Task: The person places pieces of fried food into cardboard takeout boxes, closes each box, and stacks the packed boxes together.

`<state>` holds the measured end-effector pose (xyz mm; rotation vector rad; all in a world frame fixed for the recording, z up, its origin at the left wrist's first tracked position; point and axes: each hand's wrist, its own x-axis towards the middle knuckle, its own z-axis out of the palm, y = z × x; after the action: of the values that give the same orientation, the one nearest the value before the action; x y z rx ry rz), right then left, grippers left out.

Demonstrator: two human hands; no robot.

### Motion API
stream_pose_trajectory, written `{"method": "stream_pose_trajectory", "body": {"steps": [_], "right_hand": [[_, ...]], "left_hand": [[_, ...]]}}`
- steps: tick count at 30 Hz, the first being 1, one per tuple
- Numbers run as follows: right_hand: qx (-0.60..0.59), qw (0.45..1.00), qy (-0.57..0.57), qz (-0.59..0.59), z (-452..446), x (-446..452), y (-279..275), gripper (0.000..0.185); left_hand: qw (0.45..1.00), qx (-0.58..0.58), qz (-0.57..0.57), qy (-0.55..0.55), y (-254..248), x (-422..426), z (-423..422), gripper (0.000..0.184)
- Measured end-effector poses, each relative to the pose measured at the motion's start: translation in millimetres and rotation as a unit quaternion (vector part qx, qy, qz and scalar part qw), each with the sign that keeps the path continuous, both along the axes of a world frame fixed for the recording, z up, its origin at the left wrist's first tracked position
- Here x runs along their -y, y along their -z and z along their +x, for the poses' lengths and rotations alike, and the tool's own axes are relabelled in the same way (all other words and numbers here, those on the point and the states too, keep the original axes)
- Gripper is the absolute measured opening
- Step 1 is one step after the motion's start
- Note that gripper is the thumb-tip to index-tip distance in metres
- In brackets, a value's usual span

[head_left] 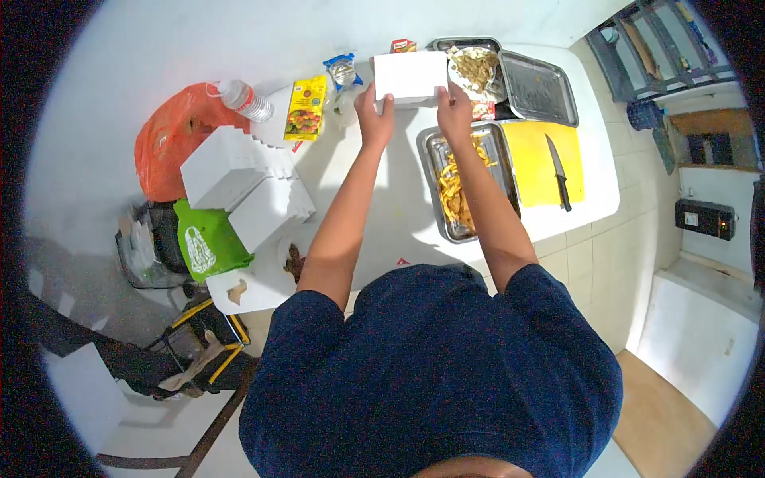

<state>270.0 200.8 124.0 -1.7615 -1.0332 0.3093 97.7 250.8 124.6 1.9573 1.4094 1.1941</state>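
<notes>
Both hands hold a closed white box (410,76) over the far side of the white table (382,199). My left hand (374,115) grips its near left corner, thumb on the front edge. At the near right corner, my right hand (454,115) has its fingers closed on the box. Below my right hand lies a metal tray (430,175) with fries (453,191), partly covered by my right forearm. Just right of the box, a plate of chopped food (476,68) rests on another metal tray.
A knife (558,167) lies on a yellow board (534,159); an empty tray (539,88) stands behind it. At left are stacked white boxes (223,167), an orange bag (171,135), a bottle (245,99), a green bag (211,239) and a yellow packet (306,107).
</notes>
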Motion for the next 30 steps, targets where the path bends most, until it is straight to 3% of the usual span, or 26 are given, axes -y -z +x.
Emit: {"method": "stream_pose_trajectory", "body": {"steps": [3,7,13,19,22,25,26,28,30], "right_hand": [[0.049,0.996,0.030,-0.068,3,-7,26,0.049],[0.006,0.999,0.011,0.050,-9,-10,24,0.046],[-0.078,0.997,-0.022,-0.018,9,-36,34,0.051],[-0.071,0.996,-0.043,0.013,20,-42,38,0.057],[-0.148,0.989,-0.030,-0.001,21,-30,52,0.054],[-0.200,0.979,0.004,0.038,18,1,58,0.050],[-0.163,0.985,0.028,0.040,19,14,73,0.044],[-0.022,1.000,0.002,-0.016,27,48,103,0.038],[0.020,0.993,-0.040,-0.109,34,89,140,0.036]], "left_hand": [[0.978,0.124,-0.169,0.017,18,-9,15,0.056],[0.979,0.140,-0.148,0.005,22,-10,27,0.058],[0.959,0.208,-0.194,-0.010,6,-17,44,0.058],[0.978,0.133,-0.158,-0.005,18,-27,44,0.066],[0.978,0.116,-0.164,-0.061,22,-10,47,0.074],[0.934,0.188,-0.279,-0.123,50,20,56,0.075],[0.947,0.108,-0.280,-0.117,61,34,57,0.066],[0.925,0.066,-0.373,0.021,86,64,53,0.055],[0.947,0.022,-0.272,0.170,117,96,49,0.035]]}}
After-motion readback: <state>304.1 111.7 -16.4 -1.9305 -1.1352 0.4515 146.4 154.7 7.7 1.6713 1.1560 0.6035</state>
